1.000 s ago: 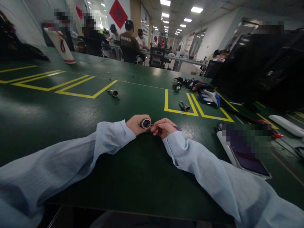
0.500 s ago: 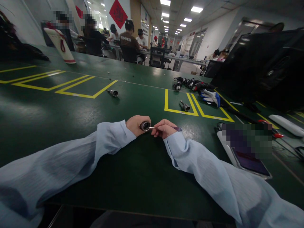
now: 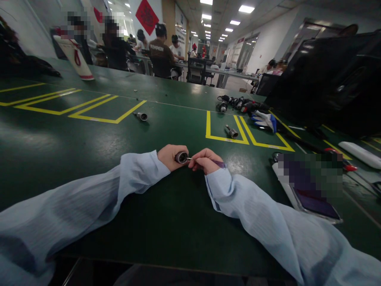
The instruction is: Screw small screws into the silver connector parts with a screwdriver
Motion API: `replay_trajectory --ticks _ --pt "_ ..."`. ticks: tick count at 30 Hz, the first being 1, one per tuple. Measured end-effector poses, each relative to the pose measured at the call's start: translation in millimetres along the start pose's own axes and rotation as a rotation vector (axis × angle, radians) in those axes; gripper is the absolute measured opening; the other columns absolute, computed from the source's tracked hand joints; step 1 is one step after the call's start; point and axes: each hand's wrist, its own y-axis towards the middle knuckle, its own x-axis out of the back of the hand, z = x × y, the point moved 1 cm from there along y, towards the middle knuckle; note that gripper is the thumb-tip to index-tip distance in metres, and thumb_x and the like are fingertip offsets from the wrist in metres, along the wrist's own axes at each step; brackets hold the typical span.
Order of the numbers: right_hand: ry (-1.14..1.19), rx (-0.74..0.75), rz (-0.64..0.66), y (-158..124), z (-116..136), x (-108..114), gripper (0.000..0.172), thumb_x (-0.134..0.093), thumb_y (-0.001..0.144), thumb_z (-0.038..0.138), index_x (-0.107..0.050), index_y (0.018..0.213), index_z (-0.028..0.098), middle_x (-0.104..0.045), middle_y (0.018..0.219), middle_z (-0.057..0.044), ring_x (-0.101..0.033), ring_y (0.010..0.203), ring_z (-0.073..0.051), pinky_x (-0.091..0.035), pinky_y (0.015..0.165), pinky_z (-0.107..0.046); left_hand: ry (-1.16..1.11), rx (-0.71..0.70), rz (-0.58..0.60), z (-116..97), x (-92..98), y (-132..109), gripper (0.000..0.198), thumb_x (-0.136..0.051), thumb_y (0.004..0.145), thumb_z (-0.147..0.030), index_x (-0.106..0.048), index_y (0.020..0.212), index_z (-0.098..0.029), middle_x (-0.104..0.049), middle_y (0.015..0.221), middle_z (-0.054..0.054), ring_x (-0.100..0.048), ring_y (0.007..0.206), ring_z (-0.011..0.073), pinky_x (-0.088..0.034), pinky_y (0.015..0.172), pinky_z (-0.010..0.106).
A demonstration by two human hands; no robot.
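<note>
left of the held metal cylinder point(image 3: 181, 157) and farther back, a loose metal part point(image 3: 143, 116) lies on the green table point(image 3: 178, 222). the left hand point(image 3: 170, 155) is curled around the cylinder, whose open end shows to the camera. just right of the cylinder, the right hand point(image 3: 206, 160) pinches a thin tool point(image 3: 220, 163) with a purplish handle, its tip at the cylinder's mouth; whether it goes inside, i cannot tell. farther right and behind the cylinder, another metal part point(image 3: 232, 132) lies within a yellow tape outline point(image 3: 208, 125).
</note>
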Motion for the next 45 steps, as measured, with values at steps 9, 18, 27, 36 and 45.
replay_trajectory --ticks 9,18,27,36,45 --pt "0.131 -0.103 0.114 3 4 2 0.008 -0.052 0.059 0.011 -0.057 0.064 0.016 -0.067 0.057 0.000 -0.056 0.049 -0.010 -0.046 0.051 -0.023 -0.110 0.002 -0.004 0 -0.3 1 0.010 -0.055 0.064 -0.023 -0.049 0.064 -0.015 -0.050 0.057 -0.004 -0.045 0.051 0.0070 -0.036 0.048 0.018" --pt "0.073 -0.043 0.043 1 5 -2 0.006 -0.053 0.058 0.015 -0.058 0.060 0.017 -0.067 0.055 0.001 -0.055 0.047 -0.010 -0.044 0.051 -0.024 -0.066 0.026 0.017 -3 1.0 0 0.012 -0.055 0.065 -0.025 -0.049 0.065 -0.015 -0.051 0.057 -0.004 -0.047 0.052 0.0077 -0.036 0.048 0.019" --pt "0.062 -0.073 0.073 0 6 -2 0.006 -0.053 0.058 0.014 -0.057 0.060 0.016 -0.068 0.056 0.001 -0.055 0.047 -0.009 -0.043 0.051 -0.022 0.055 0.011 0.053 -3 1.8 -2 0.009 -0.053 0.064 -0.023 -0.051 0.064 -0.015 -0.052 0.056 -0.003 -0.048 0.052 0.0085 -0.035 0.048 0.019" --pt "0.165 -0.115 0.156 4 5 0 0.007 -0.054 0.059 0.014 -0.059 0.065 0.016 -0.068 0.058 0.000 -0.058 0.050 -0.010 -0.045 0.054 -0.023 -0.267 0.013 0.049 -10 2.7 -2 0.016 -0.060 0.064 -0.026 -0.049 0.065 -0.013 -0.053 0.059 -0.002 -0.048 0.054 0.0080 -0.040 0.051 0.019" --pt "-0.082 0.050 -0.030 -7 11 -7 0.006 -0.051 0.061 0.016 -0.056 0.061 0.018 -0.065 0.055 0.002 -0.055 0.051 -0.012 -0.043 0.053 -0.025 -0.042 0.003 0.012 -6 2.5 -3 0.016 -0.057 0.067 -0.029 -0.051 0.066 -0.014 -0.053 0.058 -0.003 -0.048 0.052 0.0080 -0.037 0.048 0.019"
